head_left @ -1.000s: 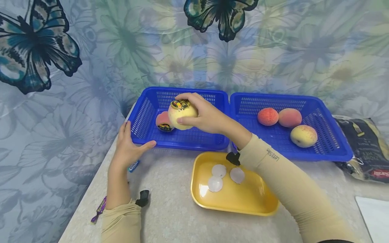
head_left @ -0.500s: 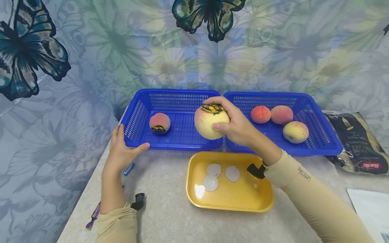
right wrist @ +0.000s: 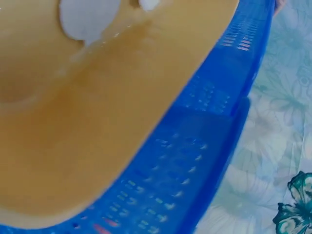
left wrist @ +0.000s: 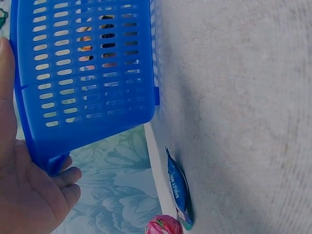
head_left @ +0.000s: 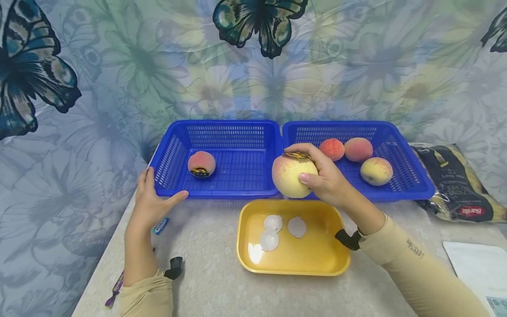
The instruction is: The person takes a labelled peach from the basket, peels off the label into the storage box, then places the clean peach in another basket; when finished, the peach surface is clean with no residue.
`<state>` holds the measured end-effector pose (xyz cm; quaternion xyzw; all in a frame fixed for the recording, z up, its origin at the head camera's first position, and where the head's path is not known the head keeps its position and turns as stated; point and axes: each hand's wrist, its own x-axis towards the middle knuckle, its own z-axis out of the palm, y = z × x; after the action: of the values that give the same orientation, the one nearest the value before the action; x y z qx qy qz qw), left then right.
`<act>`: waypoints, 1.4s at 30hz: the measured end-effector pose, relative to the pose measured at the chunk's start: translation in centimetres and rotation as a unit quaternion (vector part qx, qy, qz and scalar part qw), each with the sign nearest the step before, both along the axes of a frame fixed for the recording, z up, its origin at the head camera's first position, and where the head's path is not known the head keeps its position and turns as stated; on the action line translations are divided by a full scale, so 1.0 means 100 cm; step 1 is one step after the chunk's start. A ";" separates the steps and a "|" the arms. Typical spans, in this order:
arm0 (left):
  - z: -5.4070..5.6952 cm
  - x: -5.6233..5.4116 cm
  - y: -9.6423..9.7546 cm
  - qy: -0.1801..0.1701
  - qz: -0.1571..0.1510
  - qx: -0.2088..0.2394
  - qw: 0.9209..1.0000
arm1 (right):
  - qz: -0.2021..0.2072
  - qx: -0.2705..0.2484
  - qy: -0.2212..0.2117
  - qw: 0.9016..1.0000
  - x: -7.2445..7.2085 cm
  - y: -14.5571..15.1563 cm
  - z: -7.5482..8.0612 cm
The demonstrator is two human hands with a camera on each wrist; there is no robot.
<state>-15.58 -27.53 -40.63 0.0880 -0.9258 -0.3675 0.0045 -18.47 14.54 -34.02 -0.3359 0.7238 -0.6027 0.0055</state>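
My right hand (head_left: 326, 180) grips a large yellow peach (head_left: 290, 178) with a pink blush, thumb on its near side. A black-and-gold sticker shows on the fruit's top. It hangs over the near inner corner of the right blue basket (head_left: 404, 182), just beyond the yellow tray (head_left: 257, 263). Neither this hand nor its peach shows in the right wrist view. My left hand (head_left: 148, 202) lies spread against the near left corner of the left blue basket (head_left: 227, 193), thumb along the front rim. A pink peach (head_left: 203, 160) with a dark sticker sits in that basket.
Inside the right basket are a red peach (head_left: 332, 149), a pink peach (head_left: 358, 149) and a yellow peach (head_left: 376, 171). White round pieces (head_left: 297, 226) lie in the tray. A black pasta bag (head_left: 451, 176) stands right; small wrapped sweets (head_left: 161, 226) lie left.
My right hand has carried the yellow peach from above the left basket rightward and nearer, to the right basket's inner corner. My left hand stays at its basket corner; the head view has shifted slightly.
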 end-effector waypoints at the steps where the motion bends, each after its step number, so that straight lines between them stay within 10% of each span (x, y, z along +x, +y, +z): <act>1: 0.000 0.000 0.000 -0.001 0.000 0.001 1.000 | -0.003 -0.002 0.001 1.000 0.001 0.002 -0.001; 21: 0.002 0.003 0.000 -0.006 0.000 -0.046 0.999 | -0.069 0.016 0.118 0.991 0.025 0.031 -0.013; 26: 0.020 0.008 0.025 0.079 -0.009 -0.077 0.994 | -0.081 0.014 0.116 0.990 0.030 0.034 -0.017; 33: 0.052 0.017 0.111 0.293 -0.110 -0.042 0.949 | -0.079 0.016 0.107 0.991 0.034 0.035 -0.021; 42: 0.071 0.034 0.198 0.347 -0.280 0.009 0.895 | -0.080 0.014 0.105 0.991 0.035 0.035 -0.028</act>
<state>-12.16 -7.72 -33.57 -0.3083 -0.8484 -0.3689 0.2214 -14.93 18.06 -36.83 -0.3380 0.7533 -0.5525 -0.1138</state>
